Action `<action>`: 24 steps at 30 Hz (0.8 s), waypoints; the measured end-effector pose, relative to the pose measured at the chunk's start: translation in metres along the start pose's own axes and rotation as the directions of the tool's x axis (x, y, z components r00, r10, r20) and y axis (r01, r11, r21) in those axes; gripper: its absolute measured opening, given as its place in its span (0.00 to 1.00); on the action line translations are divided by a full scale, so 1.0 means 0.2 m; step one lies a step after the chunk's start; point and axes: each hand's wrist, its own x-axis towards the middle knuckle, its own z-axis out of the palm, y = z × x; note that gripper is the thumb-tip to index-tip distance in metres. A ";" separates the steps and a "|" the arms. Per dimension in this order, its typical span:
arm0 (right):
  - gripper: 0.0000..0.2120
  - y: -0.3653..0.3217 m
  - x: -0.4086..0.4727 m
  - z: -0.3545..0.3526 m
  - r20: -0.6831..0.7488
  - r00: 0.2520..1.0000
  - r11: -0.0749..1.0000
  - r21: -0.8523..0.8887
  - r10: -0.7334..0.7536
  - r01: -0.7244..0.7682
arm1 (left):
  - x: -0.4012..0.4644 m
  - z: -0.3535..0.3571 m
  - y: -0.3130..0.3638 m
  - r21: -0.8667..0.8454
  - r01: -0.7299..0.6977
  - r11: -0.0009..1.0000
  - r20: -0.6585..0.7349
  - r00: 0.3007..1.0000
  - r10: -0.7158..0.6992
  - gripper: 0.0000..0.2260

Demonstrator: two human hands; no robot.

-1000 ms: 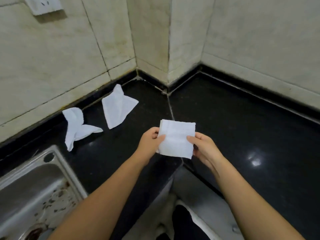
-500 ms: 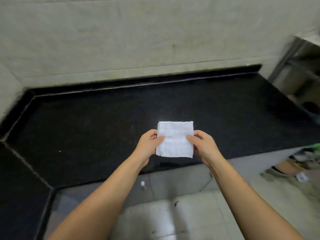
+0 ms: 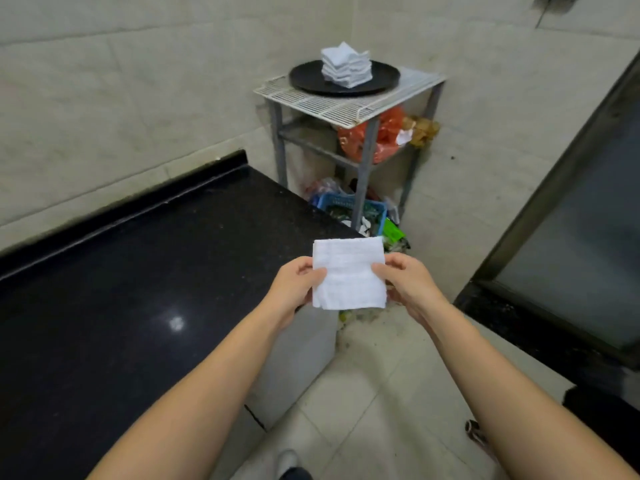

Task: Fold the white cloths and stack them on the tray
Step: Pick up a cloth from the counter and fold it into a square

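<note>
Both hands up in front, each clamped on one side edge of a folded white cloth [image 3: 348, 273]. L hand [image 3: 292, 289] pinches the left edge w/ thumb on top; R hand [image 3: 408, 284] pinches the right edge the same way. Cloth is a flat square, held in the air past the end of the black surface [image 3: 138, 289], touching nothing else. Further back, by the tiled wall, a grey metal rack [image 3: 349, 105] w/ white wire top carries a round black tray [image 3: 381, 81]. On the tray: a stack of folded white cloths [image 3: 346, 65], a bit uneven, approx centred. Orange bag [image 3: 388, 136] on the rack's middle shelf; blue crate [image 3: 349, 206] w/ clutter at floor level under it.
</note>
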 end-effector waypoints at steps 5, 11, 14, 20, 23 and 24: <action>0.05 -0.15 0.39 -0.25 -0.058 0.996 0.998 0.001 -0.066 0.066 | 0.43 0.24 0.18 0.021 -0.032 0.999 0.058 0.998 0.031 0.04; 0.04 -0.48 1.05 -0.43 -0.059 0.988 0.989 -0.003 -0.145 0.146 | 1.08 0.41 0.51 0.125 -0.181 0.975 0.015 0.983 0.181 0.07; 0.03 -0.73 1.38 -0.51 -0.039 0.976 0.977 0.006 -0.215 0.215 | 1.37 0.48 0.77 0.105 -0.253 0.962 0.003 0.967 0.254 0.04; 0.03 -1.23 1.94 -0.55 0.055 0.936 0.935 -0.052 -0.349 0.351 | 1.81 0.49 1.25 0.099 -0.368 0.924 -0.112 0.919 0.378 0.08; 0.03 -1.48 2.26 -0.49 0.156 0.899 0.902 -0.078 -0.410 0.425 | 2.05 0.45 1.47 0.071 -0.384 0.920 -0.204 0.898 0.391 0.08; 0.03 -1.56 2.37 -0.46 0.180 0.891 0.898 -0.075 -0.416 0.435 | 2.13 0.43 1.54 0.062 -0.379 0.923 -0.244 0.891 0.383 0.08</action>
